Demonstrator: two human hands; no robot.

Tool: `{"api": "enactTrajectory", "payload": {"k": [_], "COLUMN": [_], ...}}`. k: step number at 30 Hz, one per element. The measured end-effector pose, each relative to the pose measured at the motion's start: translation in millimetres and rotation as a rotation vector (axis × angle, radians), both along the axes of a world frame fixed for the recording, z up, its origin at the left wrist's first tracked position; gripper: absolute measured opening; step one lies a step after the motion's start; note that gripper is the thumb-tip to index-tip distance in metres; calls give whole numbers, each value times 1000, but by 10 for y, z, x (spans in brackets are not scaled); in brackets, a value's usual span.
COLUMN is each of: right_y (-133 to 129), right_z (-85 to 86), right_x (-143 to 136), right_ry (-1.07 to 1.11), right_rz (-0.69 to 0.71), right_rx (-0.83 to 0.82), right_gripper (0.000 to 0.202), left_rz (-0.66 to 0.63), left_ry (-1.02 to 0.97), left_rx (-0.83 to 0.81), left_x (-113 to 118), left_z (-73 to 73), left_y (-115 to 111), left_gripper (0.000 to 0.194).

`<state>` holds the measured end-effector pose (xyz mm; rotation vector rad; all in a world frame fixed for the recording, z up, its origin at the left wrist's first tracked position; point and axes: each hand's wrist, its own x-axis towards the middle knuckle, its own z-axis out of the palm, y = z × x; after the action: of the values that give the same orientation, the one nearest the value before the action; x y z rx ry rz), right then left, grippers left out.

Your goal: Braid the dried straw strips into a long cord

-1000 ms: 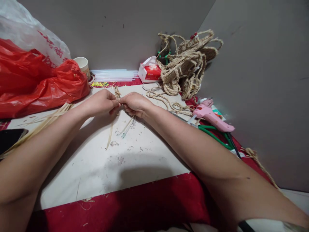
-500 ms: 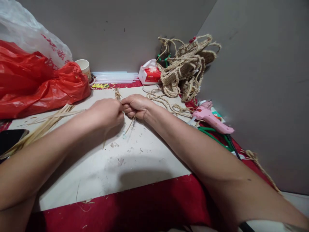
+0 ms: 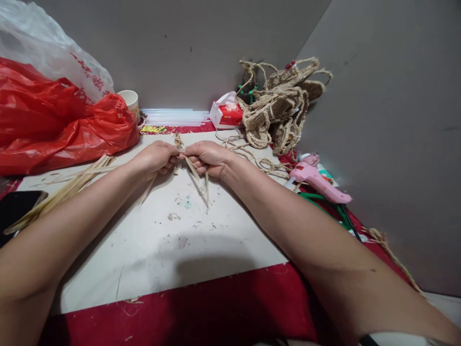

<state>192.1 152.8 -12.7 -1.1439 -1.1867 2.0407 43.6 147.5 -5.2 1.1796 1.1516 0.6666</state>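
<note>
My left hand [image 3: 160,158] and my right hand [image 3: 206,157] meet over the far part of the white board [image 3: 144,259]. Both have their fingers closed on pale straw strands [image 3: 196,179], whose loose ends hang below the hands toward me. A short frayed, knotted piece of straw [image 3: 178,140] shows just beyond the fingertips. One strand end sticks out under my left hand. More flat straw strips [image 3: 77,181] lie in a bundle beside my left forearm.
Red bag [image 3: 65,125], paper cup [image 3: 130,102] and black phone [image 3: 21,211] are at left. Clear sticks [image 3: 173,117] and a tissue pack [image 3: 227,113] lie at the back. Braided rope [image 3: 277,108] and a pink glue gun [image 3: 317,180] sit at right.
My left hand has turned and its fingers now show, pinching near my right fingertips. The straw ends hang lower and spread more widely. The view has shifted slightly.
</note>
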Motion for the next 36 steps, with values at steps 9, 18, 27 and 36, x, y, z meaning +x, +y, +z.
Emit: {"api": "enactTrajectory", "payload": {"k": [9, 18, 27, 36], "right_y": [-23, -81, -144, -158], "right_z": [32, 71, 164, 228], "right_x": [47, 9, -11, -10], "right_ry": [-339, -720, -884, -815], "right_rz": [111, 98, 126, 74], "right_rx": [363, 699, 767, 672], "right_gripper": [24, 18, 20, 22], "left_rz": [-46, -55, -43, -4], "left_ry": [188, 125, 140, 128], "left_rx": [148, 38, 54, 76], "left_x": [-42, -61, -49, -22], "left_z": [80, -5, -54, -15], "left_y": [-46, 14, 16, -34], "left_gripper": [23, 23, 24, 23]}}
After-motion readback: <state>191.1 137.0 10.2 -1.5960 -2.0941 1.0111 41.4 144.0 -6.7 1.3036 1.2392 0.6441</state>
